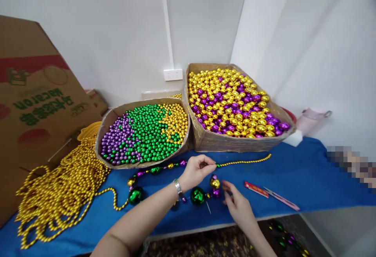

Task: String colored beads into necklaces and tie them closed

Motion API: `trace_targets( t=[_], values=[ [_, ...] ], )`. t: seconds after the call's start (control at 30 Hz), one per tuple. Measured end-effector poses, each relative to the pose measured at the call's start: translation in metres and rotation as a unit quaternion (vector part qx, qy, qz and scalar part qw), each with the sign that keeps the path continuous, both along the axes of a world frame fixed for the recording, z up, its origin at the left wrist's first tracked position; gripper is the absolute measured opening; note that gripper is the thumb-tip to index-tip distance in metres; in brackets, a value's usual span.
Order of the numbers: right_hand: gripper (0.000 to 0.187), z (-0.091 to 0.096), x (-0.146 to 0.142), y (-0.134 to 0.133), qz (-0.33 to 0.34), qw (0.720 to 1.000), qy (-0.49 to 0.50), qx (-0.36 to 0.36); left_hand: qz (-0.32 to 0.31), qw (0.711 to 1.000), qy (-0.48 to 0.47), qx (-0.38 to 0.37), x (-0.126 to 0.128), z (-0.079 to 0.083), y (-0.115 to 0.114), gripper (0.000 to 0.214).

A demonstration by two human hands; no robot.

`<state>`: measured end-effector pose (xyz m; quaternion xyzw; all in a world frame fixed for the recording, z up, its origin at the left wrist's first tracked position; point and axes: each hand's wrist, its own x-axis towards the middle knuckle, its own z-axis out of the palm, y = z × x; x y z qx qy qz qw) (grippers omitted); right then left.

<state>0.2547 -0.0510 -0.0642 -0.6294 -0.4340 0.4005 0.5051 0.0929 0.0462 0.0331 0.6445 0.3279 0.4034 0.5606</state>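
Observation:
My left hand (197, 172), with a metal watch (178, 187) at the wrist, pinches the end of a bead garland beside a small green bead (218, 165). From there a gold bead chain (246, 161) runs right across the blue cloth. My right hand (237, 201) has its fingers apart, close to a gold ball (215, 183) stacked between purple ones (216, 192). A large green ball (197, 195) lies between my hands, partly by a thin white needle-like piece (208, 207). Another large green ball (135, 195) sits further left on the garland.
A box of small purple, green and gold beads (101, 153) and a box of gold and purple balls (232, 143) stand behind. Gold bead strands (64, 186) pile at left beside a large carton (35, 92). A red packet (256, 189) and pink-handled snips (282, 199) lie at right.

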Motion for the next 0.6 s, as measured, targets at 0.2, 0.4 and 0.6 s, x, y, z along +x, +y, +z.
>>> trace_targets(
  t=[0.2,0.4,0.6],
  values=[
    [0.039,0.064,0.010,0.011,0.033,0.996,-0.067,0.057,-0.033,0.987,0.048,0.151,0.013,0.060,0.005,0.017],
    [0.032,0.093,0.000,0.023,0.081,0.986,-0.103,0.102,-0.037,0.983,0.007,0.179,0.023,0.089,0.007,0.016],
    [0.028,0.079,0.001,0.019,0.110,0.986,-0.081,0.090,0.075,0.988,-0.032,0.135,0.012,0.054,-0.012,0.020]
  ],
)
